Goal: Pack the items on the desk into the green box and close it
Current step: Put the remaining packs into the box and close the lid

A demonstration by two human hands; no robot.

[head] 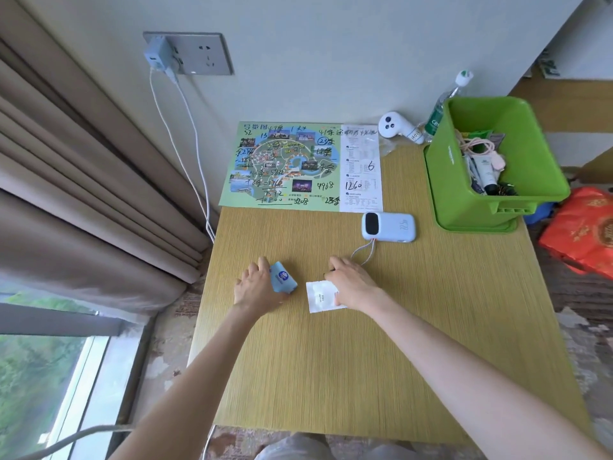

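My left hand grips a small blue packet on the wooden desk. My right hand lies over the right part of a white sachet, fingers curled at its top edge. A pale blue power bank with a looped cord lies just beyond my right hand. The green box stands open at the desk's far right, on its lid, with tubes, cables and packets inside.
A marked-up map sheet lies at the back of the desk. A white handheld device and a water bottle stand by the wall. A charger with cables hangs from the wall socket. A red bag lies on the floor at right.
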